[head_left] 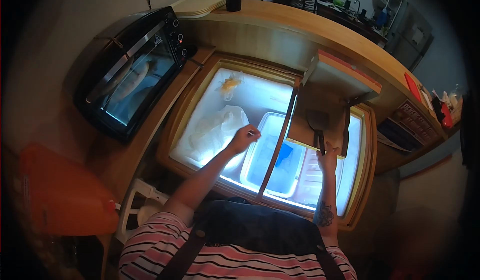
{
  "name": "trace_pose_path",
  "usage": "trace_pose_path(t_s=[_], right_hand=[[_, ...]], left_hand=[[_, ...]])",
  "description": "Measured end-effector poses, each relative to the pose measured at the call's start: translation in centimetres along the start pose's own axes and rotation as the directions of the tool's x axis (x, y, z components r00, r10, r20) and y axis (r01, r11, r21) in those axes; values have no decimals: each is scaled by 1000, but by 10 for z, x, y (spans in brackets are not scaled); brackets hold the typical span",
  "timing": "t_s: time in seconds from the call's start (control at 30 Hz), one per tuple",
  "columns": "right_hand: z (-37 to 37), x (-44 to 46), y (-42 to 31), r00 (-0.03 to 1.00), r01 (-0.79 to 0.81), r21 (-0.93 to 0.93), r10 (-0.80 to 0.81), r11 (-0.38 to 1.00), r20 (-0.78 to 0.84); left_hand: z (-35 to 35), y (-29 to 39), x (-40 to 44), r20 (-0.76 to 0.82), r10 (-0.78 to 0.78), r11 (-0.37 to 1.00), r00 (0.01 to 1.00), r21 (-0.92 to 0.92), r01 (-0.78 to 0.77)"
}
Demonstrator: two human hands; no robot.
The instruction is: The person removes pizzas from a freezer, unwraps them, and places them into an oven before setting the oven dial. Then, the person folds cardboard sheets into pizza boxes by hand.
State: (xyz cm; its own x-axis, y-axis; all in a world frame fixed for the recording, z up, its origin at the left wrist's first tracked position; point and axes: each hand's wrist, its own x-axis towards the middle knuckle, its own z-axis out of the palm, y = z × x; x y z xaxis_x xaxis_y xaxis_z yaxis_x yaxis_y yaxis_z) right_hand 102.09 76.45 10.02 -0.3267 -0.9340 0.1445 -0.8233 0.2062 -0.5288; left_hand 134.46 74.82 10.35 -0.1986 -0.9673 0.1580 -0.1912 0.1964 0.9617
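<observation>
My left hand is held over the left half of an open chest freezer, its fingers curled together. A small pale spot shows at its fingers, but I cannot make out whether it is something held. Below and beside it lies a white plastic bag on frost. My right hand is closed at the handle end of a black spatula, at the front edge of a wooden box over the freezer's right side. A translucent tub inside the freezer holds a blue piece.
A black toaster oven stands on the wooden counter to the left. An orange container is at lower left. A dividing bar crosses the freezer opening. On the ledge behind stand a black cup and pale trays.
</observation>
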Motion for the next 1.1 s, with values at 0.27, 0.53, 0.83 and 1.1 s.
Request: trace_pose_path(t_s=[0.27,0.53,0.83,1.1], right_hand=[[18,-8,0,999,-33,-150,27,988,-42],[38,-30,-16,975,-5,56,18,998,-221],[55,-47,-36,931,-79,398,210,914,-298],[55,-54,-51,901,-32,522,250,852,-353]], left_hand=[[-164,-34,122,-353,95,854,931,510,106],[-274,-40,244,-627,-24,311,779,736,602],[-343,-119,316,-567,7,-146,823,814,562],[-360,-101,316,-528,2,-79,849,847,526]])
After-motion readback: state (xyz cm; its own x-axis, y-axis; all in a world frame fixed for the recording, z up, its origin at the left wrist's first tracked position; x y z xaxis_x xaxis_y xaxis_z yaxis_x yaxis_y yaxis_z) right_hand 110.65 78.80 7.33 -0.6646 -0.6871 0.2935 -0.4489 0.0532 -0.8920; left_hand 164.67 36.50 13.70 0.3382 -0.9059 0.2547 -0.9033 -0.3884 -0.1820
